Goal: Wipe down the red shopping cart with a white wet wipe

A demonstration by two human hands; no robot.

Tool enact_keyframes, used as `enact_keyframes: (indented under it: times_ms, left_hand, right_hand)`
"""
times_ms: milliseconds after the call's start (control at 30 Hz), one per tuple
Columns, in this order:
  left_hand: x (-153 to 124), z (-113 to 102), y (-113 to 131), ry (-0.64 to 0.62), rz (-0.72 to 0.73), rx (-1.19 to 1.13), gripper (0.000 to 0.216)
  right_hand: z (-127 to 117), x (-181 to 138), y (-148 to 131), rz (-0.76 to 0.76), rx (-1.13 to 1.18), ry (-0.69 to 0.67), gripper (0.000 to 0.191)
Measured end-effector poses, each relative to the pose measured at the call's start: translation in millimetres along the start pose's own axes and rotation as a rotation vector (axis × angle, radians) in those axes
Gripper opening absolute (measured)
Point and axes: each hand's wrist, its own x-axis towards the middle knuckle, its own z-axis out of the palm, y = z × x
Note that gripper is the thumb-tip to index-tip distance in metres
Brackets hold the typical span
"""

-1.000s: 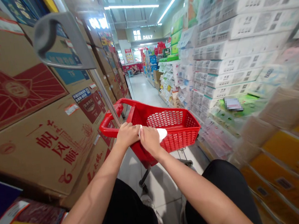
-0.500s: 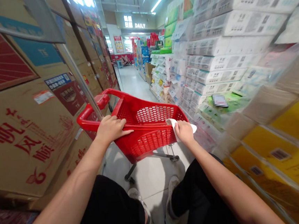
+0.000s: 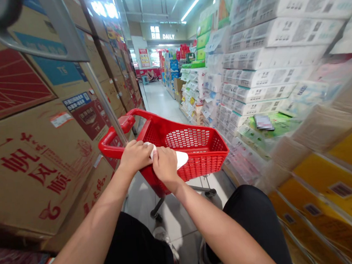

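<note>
A red plastic shopping cart with a perforated basket stands sideways in front of me. My left hand is closed over the near rim of the basket, close to the handle end. Right beside it, my right hand presses a white cloth against the same rim, fingers folded over. One end of the cloth sticks out to the right of that hand, and a bit shows between the two hands. A metal pole rises past the cart's handle.
Cardboard cartons are stacked along the left. Wrapped white tissue packs pile up on the right, above yellow packages. A tiled aisle floor runs away behind the cart. My knees flank the cart's near side.
My right hand has slid left along the rim with the white cloth, from the far right end to beside my left hand. My left hand stays on the rim.
</note>
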Motion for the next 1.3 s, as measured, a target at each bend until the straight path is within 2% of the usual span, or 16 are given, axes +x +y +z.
enact_keyframes:
  times_ms: [67,133,233,367,467,500,567,800,900,967,1033,1300]
  left_hand:
    - [-3,0,-2,0.004,-0.009,-0.025,0.028]
    - [-5,0,-5,0.002,-0.022,-0.050,0.041]
    - [-8,0,-9,-0.004,-0.043,-0.061,0.054]
    - [-9,2,-11,-0.018,-0.043,-0.027,0.059]
    - [-7,4,-7,-0.023,-0.037,-0.010,0.059]
    - [-6,5,-5,-0.020,-0.040,-0.016,0.058]
    - [-2,6,0,-0.012,-0.050,-0.023,0.057]
    - [8,7,10,-0.024,-0.035,0.006,0.047]
    - [5,8,7,-0.034,-0.025,-0.002,0.039]
    - [2,9,1,-0.026,-0.030,-0.040,0.041]
    - [-1,9,-5,-0.015,-0.037,-0.077,0.047]
    - [-9,5,-19,-0.034,-0.037,-0.070,0.059]
  right_hand:
    - [-4,-6,9,-0.057,0.017,-0.029,0.035]
    - [-11,-15,36,-0.077,-0.009,-0.046,0.035]
    - [-26,-29,98,-0.008,-0.128,-0.028,0.038]
    - [-53,-40,185,0.068,-0.270,-0.007,0.038]
    - [-64,-36,217,0.170,-0.325,0.003,0.038]
    - [-64,-34,216,0.206,-0.328,0.016,0.038]
    - [-56,-26,197,0.243,-0.311,0.038,0.038]
    - [-5,0,45,0.068,-0.070,0.002,0.038]
    - [-3,4,22,0.004,-0.016,-0.030,0.040]
    - [-7,1,32,-0.055,-0.010,-0.063,0.040]
    - [-14,-6,57,-0.075,-0.051,-0.084,0.040]
    - [-59,-39,197,0.010,-0.350,-0.058,0.040]
